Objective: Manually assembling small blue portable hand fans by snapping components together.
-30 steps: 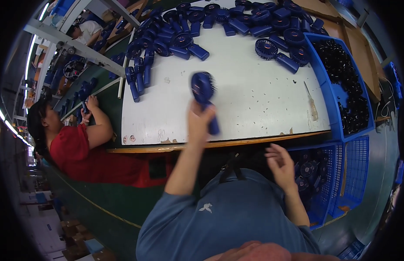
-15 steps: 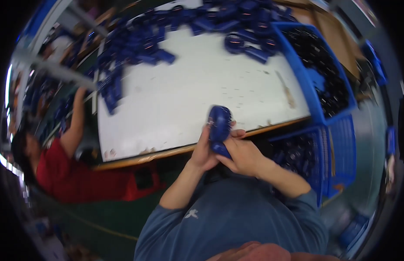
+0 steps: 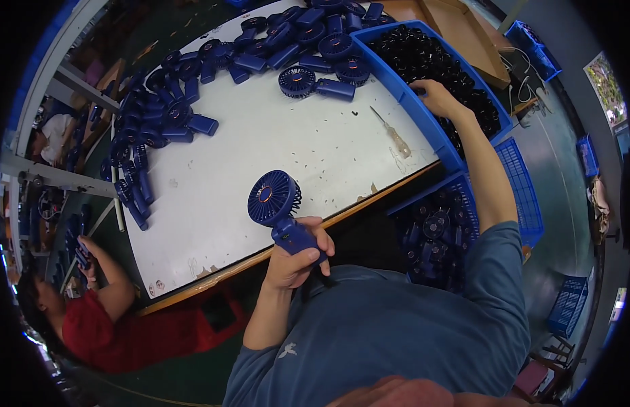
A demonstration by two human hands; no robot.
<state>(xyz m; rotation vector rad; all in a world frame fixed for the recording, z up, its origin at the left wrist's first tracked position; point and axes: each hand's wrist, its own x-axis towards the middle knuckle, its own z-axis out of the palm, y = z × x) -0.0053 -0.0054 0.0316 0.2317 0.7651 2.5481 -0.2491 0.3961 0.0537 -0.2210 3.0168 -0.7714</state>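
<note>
1 dark blue handheld fan (image 3: 273, 197) is gripped by its handle in the left hand (image 3: 296, 261), fingers wrapped closed, near the front edge of the worktop (image 3: 220, 190). The right hand (image 3: 435, 99) is placed at the blue bin (image 3: 414, 117) of small black parts (image 3: 425, 55), fingers curled; whether any part is pinched cannot be told. A screwdriver (image 3: 398, 142) is laid near the bin, and piled fans (image 3: 177, 114) are spread along the far side.
</note>
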